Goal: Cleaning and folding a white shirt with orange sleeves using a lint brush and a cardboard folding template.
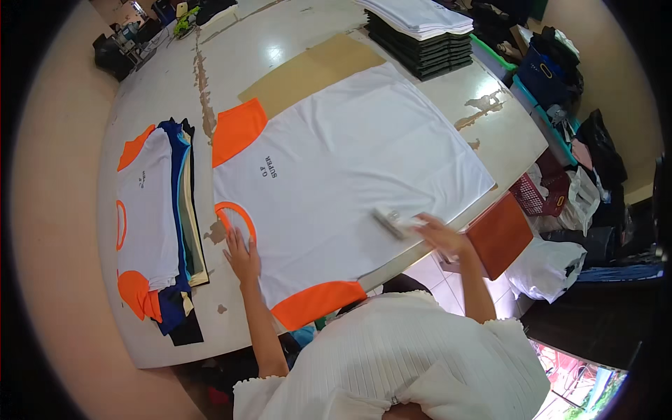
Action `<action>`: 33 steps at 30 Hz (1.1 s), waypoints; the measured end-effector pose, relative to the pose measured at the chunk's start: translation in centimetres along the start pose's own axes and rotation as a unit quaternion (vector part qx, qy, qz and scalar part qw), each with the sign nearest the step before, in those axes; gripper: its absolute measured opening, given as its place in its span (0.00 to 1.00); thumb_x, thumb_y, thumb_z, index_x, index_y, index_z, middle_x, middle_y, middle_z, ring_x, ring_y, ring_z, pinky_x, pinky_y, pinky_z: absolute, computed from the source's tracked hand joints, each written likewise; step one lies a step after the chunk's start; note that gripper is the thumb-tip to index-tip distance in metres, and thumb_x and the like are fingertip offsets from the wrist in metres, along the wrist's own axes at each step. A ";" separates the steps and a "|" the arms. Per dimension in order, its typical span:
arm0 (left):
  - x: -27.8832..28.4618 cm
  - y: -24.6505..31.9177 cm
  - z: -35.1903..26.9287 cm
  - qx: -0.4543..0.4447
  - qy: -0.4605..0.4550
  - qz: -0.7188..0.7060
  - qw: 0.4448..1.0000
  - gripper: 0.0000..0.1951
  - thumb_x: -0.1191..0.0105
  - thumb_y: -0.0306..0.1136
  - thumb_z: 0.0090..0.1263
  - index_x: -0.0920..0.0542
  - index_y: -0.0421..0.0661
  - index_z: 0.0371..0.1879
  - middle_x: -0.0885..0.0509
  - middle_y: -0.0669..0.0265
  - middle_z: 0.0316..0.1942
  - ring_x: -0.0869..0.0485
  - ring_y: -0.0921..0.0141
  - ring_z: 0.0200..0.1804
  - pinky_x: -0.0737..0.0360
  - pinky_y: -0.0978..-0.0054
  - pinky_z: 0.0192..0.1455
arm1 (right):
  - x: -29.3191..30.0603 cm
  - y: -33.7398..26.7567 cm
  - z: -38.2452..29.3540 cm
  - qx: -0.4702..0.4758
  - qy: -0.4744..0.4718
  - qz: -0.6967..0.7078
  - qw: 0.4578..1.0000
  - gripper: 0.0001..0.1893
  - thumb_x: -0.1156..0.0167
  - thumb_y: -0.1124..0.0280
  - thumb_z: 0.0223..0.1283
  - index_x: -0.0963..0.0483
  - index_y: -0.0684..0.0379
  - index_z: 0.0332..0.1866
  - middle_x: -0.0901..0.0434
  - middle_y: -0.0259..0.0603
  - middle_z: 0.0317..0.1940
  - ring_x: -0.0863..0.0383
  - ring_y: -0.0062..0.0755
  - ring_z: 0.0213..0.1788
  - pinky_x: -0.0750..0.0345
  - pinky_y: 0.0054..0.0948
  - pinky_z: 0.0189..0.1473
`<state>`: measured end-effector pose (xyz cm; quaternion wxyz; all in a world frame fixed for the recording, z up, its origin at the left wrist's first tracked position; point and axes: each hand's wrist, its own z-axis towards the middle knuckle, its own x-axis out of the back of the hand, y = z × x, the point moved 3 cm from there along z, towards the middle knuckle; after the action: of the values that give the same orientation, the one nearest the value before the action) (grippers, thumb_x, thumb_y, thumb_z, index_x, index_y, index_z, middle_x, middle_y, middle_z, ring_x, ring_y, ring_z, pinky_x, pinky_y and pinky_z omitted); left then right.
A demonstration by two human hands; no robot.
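Note:
A white T-shirt [336, 173] with orange sleeves and neckband lies spread on the table, its neck towards the left and small print on its chest. My left hand [243, 257] rests flat, fingers spread, at the lower part of the neck opening. Over the shirt's lower hem side, my right hand [440, 236] grips a pale roller-like tool [392, 220], blurred by motion, so its exact kind cannot be told. Beneath the shirt's far side a tan board or sheet [310, 68] shows.
Folded shirts [149, 210] are piled at the left. A stack of dark and white folded garments [420, 42] stands at the far right. Beyond the right table edge are a brown box [499, 236], a maroon basket [541, 194] and plastic bags. A machine [131, 44] sits far left.

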<state>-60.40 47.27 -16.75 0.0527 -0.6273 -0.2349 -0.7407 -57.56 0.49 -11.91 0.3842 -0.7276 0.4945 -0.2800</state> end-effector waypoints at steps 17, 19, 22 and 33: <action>-1.8 8.6 3.1 0.219 0.030 0.018 0.975 0.28 0.63 0.50 0.65 0.45 0.56 0.65 0.54 0.58 0.68 0.58 0.52 0.68 0.63 0.38 0.61 | 0.0 -6.5 6.4 0.164 0.053 -0.134 0.976 0.27 0.49 0.55 0.58 0.40 0.66 0.55 0.25 0.54 0.39 0.25 0.49 0.43 0.30 0.37 0.44; -3.0 8.8 4.0 0.227 0.029 0.056 0.972 0.28 0.65 0.52 0.66 0.47 0.59 0.65 0.56 0.58 0.68 0.59 0.51 0.68 0.63 0.39 0.62 | -5.5 -7.0 6.8 0.131 -0.135 -0.145 0.971 0.25 0.49 0.53 0.58 0.36 0.67 0.49 0.25 0.57 0.36 0.25 0.50 0.40 0.30 0.36 0.43; -3.5 10.0 4.6 0.245 0.011 0.088 0.965 0.28 0.69 0.54 0.67 0.48 0.61 0.65 0.57 0.59 0.68 0.59 0.51 0.68 0.64 0.40 0.62 | -8.3 -5.9 8.8 0.136 -0.228 -0.147 0.953 0.22 0.49 0.55 0.59 0.36 0.64 0.48 0.26 0.47 0.29 0.29 0.28 0.26 0.31 0.27 0.28; -2.7 9.8 4.1 0.264 0.016 0.066 0.962 0.27 0.67 0.52 0.67 0.46 0.60 0.65 0.57 0.59 0.68 0.60 0.50 0.68 0.66 0.39 0.61 | 21.6 -4.4 8.4 0.033 0.229 0.075 0.970 0.19 0.54 0.51 0.60 0.32 0.56 0.44 0.36 0.27 0.22 0.35 0.16 0.21 0.35 0.17 0.22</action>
<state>-52.44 39.68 -16.17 0.2689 -0.5937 -0.3787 -0.6571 -41.02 -16.40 -12.24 0.3044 -0.5920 0.6133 -0.4251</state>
